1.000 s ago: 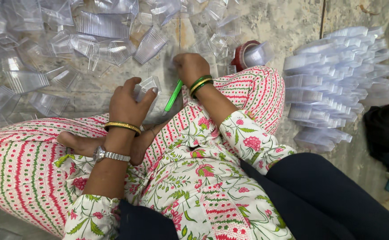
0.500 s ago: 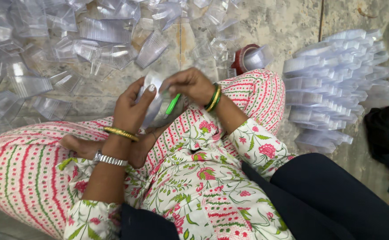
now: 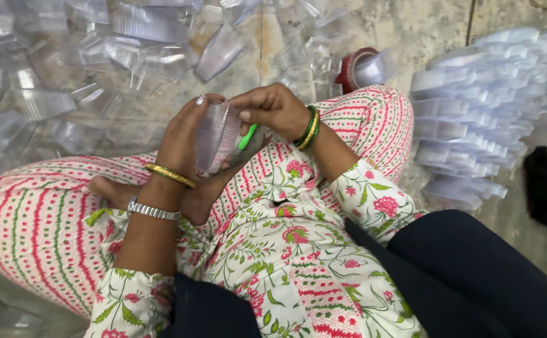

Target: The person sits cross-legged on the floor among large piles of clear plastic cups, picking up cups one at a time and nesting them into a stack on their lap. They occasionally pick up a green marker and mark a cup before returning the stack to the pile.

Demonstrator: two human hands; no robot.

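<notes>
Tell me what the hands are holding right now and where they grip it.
The left hand cups a clear plastic container around its side; the right hand pinches its upper edge, with a green item underneath. What that item is cannot be told.

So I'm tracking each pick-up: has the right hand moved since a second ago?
Yes. The right hand has come back from the clear pieces on the floor toward the lap, meeting the left hand at the clear plastic piece.
</notes>
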